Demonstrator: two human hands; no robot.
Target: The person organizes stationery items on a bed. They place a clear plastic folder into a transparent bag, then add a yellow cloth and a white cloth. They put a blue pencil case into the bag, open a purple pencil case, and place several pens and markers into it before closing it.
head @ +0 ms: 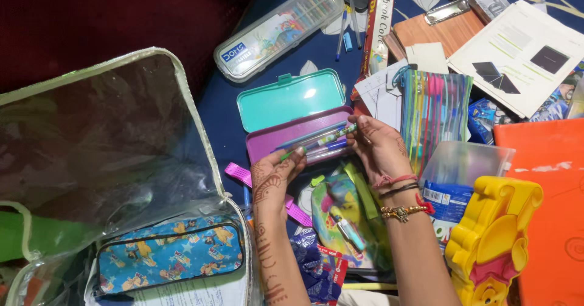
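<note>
An open pencil box with a purple tray (267,142) and a teal lid (289,99) lies on the blue cloth. Several pens lie inside it. My left hand (275,178) and my right hand (380,145) hold a green-tipped pen (322,140) between them, one at each end, just over the tray's front edge. My right wrist wears thread bands and a gold bracelet.
A large clear zip bag (115,135) lies open at left, with a blue cartoon pouch (167,254) in it. A clear crayon case (277,29) sits at the back. A striped mesh pouch (435,108), a clear tub (462,166), a yellow figure-shaped case (493,233) and an orange folder (547,190) crowd the right.
</note>
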